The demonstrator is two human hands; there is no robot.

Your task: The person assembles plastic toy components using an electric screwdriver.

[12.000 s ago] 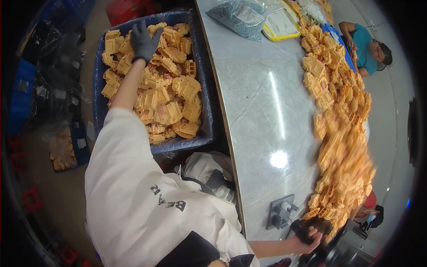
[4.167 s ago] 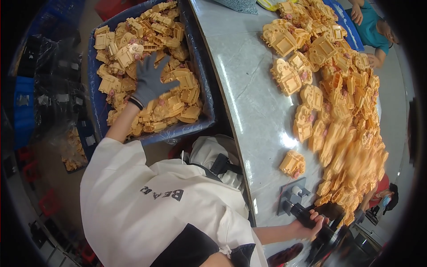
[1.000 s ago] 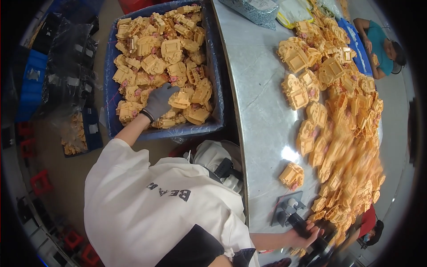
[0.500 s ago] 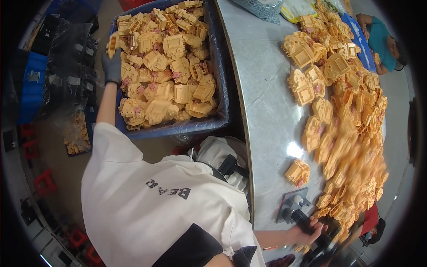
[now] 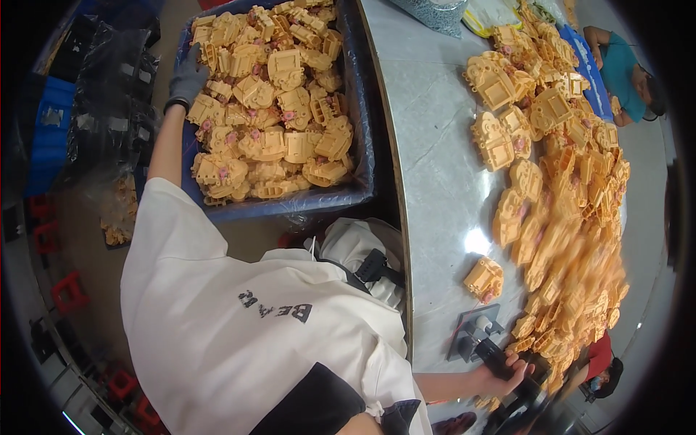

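Note:
My left hand [image 5: 188,81], in a grey glove, is at the left edge of a blue bin [image 5: 283,206] heaped with tan moulded plastic housings [image 5: 283,69]. Its fingers point up along the heap and no part shows in it. My right hand [image 5: 507,375], bare, is closed round the black handle [image 5: 493,359] of a small bench fixture [image 5: 475,330] with a grey base plate, on the metal table [image 5: 442,145]. One loose housing [image 5: 484,279] with a pinkish piece lies beyond the fixture.
A long pile of similar housings [image 5: 573,196] covers the table's right side. At its far end are a bag of grey-blue pellets [image 5: 435,13] and a blue tray [image 5: 587,72]. Black plastic-wrapped crates [image 5: 109,101] stand left. People [image 5: 623,69] sit across the table.
The housing at my left fingertips has left the hand, which has shifted slightly up and right against the bin's heap. My right hand stays on the handle.

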